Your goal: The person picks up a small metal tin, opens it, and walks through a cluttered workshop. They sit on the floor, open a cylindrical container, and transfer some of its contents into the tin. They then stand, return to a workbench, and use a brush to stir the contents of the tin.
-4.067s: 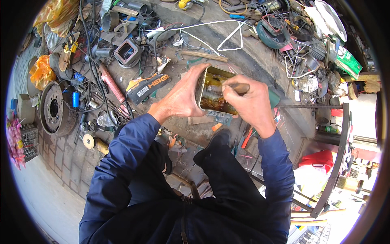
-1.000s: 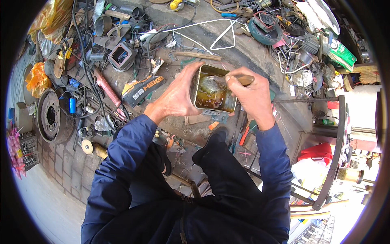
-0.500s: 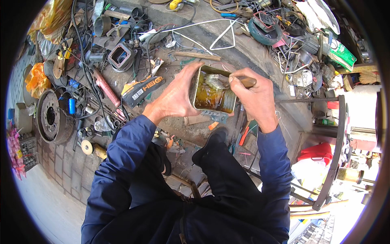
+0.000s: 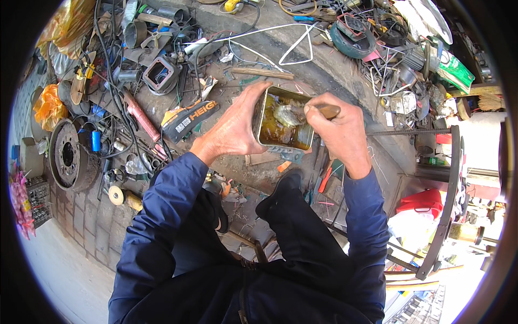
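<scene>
Metal tin [image 4: 270, 105] of amber liquid sits gripped in the left hand [image 4: 232, 129]; the right hand [image 4: 340, 132] closes its fingers around a wooden-handled brush [image 4: 324, 111] dipped inside.

Around you, the paved ground is strewn with scrap: a rusty brake drum [image 4: 67, 156] at far left, an orange plastic bag [image 4: 47, 105] above it, a square metal frame [image 4: 160, 74], bent white wire [image 4: 294, 46], and a red container [image 4: 421, 202] at right.
</scene>
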Available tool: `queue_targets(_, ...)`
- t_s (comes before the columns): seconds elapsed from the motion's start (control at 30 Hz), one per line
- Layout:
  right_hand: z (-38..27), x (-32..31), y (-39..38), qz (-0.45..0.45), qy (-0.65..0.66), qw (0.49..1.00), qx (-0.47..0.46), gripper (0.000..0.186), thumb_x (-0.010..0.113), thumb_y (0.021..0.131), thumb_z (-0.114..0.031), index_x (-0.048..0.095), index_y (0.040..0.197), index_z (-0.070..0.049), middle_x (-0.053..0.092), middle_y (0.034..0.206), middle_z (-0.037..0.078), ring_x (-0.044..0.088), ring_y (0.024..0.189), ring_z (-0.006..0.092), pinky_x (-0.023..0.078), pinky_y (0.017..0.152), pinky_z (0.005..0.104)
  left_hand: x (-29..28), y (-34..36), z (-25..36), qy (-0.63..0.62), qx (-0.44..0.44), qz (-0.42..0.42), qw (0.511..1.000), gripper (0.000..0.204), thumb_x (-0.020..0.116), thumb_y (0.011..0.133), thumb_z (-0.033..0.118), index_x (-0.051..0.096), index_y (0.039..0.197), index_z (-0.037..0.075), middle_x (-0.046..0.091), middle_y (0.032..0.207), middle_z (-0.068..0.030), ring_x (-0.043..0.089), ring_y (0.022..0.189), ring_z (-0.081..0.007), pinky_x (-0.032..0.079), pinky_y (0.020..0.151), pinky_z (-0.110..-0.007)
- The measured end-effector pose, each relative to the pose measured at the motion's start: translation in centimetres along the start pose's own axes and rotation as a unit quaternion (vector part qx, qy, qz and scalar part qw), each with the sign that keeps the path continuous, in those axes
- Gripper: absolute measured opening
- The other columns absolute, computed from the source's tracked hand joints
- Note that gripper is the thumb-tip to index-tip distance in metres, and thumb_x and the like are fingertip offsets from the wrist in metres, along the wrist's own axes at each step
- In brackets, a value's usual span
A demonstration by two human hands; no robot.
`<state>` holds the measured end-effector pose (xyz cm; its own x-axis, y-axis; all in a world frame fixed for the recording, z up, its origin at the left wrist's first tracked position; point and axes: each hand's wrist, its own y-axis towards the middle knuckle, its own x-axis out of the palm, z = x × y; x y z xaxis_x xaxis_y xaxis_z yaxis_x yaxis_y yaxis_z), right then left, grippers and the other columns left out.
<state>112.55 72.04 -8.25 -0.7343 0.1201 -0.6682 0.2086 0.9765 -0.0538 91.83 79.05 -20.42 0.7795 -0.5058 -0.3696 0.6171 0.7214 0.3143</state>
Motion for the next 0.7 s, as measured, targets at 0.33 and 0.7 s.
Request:
queue_targets(0.33,0.7,1.1,0.2,-0.031,0.105,0.993,-0.033,0.013,0.073,0.096,-0.013,0.074,0.096,0.0,0.065,0.073,-0.003,0.057,0.063,0.0044,0.045,0.056,0.0231,0.1,0.0,-0.1,-0.025,-0.011,-0.003,1.0,0.12,0.088,0.051,0.015,0.031,0.155,-0.002,0.041,0.153,-0.0297,0.039,0.146,-0.0464,0.032,0.124,-0.048)
queue_targets(0.7,1.0,1.4,0.0,-0.088,0.129,0.985,-0.08,0.012,0.071,0.095,-0.013,0.074,0.097,-0.002,0.067,0.075,-0.001,0.06,0.064,0.0057,0.048,0.06,0.0233,0.5,-0.1,-0.4,0.006,-0.004,-0.006,1.0,0.121,0.09,0.052,0.015,0.03,0.157,0.0,0.041,0.154,-0.0262,0.041,0.146,-0.0422,0.035,0.123,-0.047)
